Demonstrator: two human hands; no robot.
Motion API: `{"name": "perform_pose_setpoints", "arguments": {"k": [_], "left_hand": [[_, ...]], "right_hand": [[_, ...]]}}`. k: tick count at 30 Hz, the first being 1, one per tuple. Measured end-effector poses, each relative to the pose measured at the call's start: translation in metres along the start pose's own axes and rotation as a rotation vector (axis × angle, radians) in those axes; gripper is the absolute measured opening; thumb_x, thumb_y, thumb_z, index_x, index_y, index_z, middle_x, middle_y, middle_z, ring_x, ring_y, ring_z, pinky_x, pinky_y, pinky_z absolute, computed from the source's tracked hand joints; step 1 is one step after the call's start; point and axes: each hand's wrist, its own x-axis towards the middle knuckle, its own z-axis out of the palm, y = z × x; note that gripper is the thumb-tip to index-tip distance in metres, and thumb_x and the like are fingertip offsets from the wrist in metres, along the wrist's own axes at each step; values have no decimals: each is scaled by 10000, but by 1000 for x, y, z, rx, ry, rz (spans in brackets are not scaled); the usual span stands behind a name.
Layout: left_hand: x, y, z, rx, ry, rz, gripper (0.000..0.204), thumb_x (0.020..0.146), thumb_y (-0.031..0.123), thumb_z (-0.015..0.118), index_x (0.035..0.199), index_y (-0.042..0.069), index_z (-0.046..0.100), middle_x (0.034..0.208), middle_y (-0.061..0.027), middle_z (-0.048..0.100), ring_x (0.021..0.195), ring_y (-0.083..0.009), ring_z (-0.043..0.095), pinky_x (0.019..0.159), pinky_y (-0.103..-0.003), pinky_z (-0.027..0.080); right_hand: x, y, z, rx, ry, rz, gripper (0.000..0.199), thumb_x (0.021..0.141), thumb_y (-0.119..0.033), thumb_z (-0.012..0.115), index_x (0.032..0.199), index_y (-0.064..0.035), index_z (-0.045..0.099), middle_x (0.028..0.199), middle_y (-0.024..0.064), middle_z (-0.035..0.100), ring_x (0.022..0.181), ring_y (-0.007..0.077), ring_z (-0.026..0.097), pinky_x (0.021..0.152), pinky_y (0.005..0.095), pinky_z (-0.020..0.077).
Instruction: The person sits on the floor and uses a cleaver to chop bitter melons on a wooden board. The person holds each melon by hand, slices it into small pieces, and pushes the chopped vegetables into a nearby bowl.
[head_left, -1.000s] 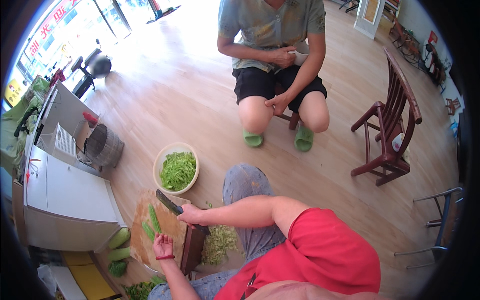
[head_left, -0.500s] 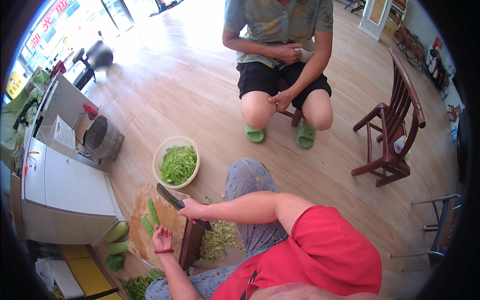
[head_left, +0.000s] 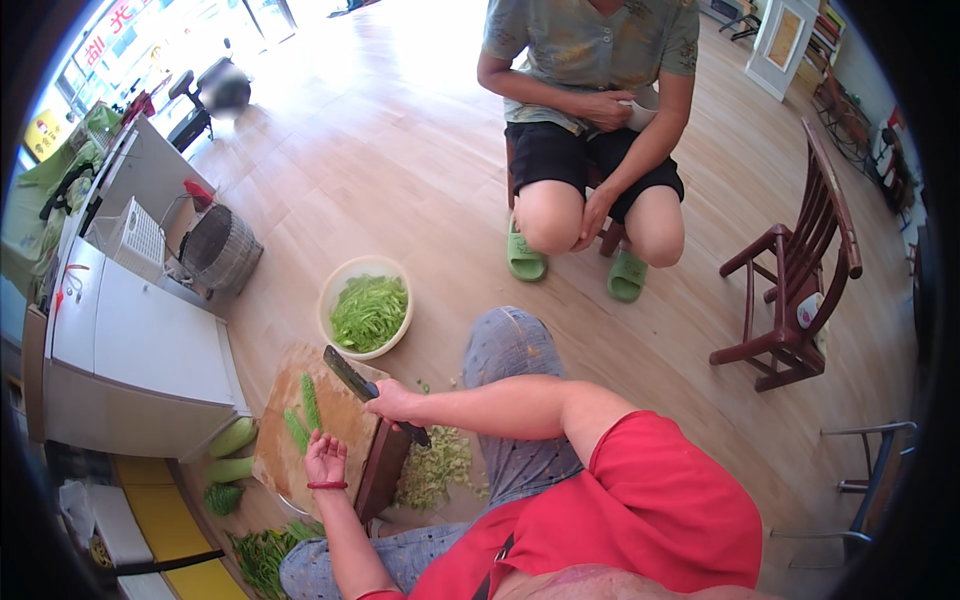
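Note:
My right hand is closed round the handle of a dark kitchen knife, its blade over the right side of the wooden chopping board. Two long, bumpy green pieces of bitter melon lie side by side on the board. At their near end is my left hand, a red band at its wrist. Its fingers are curled and seem to rest on the melon; the exact contact is too small to make out. Beyond the board stands a cream bowl filled with sliced green melon.
Pale scraps lie right of the board. Whole gourds and leafy greens lie to its left. A white cabinet and a basket stand left. Opposite sits a person; a wooden chair is at right.
The view has shifted slightly, moving the scene in the picture. Both my hands keep nearly the same places at the board. The seated person's lower hand has slid toward the knee, and a slippered foot has shifted.

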Motion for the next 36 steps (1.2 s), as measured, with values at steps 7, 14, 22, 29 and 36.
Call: {"name": "perform_pose_setpoints", "arguments": {"k": [7, 14, 22, 29, 36], "left_hand": [[-9, 4, 3, -16, -13, 13, 251, 745, 28, 513, 972, 131, 544, 783, -24, 600, 663, -175, 582, 638, -369, 496], [-12, 5, 10, -29, -46, 31, 246, 752, 29, 516, 966, 143, 559, 781, -14, 610, 680, -165, 598, 632, -376, 508], [-23, 1, 17, -55, -54, 21, 264, 758, 27, 504, 1008, 109, 521, 803, -38, 605, 683, -175, 596, 644, -372, 506], [-24, 5, 13, -82, -28, 25, 263, 768, 25, 498, 1015, 114, 519, 790, -41, 604, 686, -179, 593, 635, -381, 503], [-19, 1, 21, -67, -121, -6, 248, 766, 36, 513, 993, 130, 549, 786, -26, 612, 690, -169, 594, 651, -371, 497]], "right_hand": [[-6, -5, 2, -64, -25, -9, 131, 759, -106, 514, 690, -66, 409, 485, 10, 402, 354, 105, 388, 312, 256, 345], [-3, -4, 1, -75, -29, 45, 134, 769, -117, 526, 699, -71, 422, 502, 8, 416, 368, 100, 402, 315, 249, 349], [-5, -2, -2, -59, -28, 49, 135, 778, -123, 527, 750, -68, 406, 533, 1, 403, 388, 91, 393, 317, 247, 345], [0, 0, 3, -50, -68, 60, 135, 783, -120, 526, 772, -82, 397, 551, -8, 395, 401, 87, 383, 327, 246, 345], [-4, -7, -5, -53, -22, 84, 127, 789, -124, 536, 764, -76, 422, 542, -14, 389, 401, 81, 379, 332, 241, 343]]}}
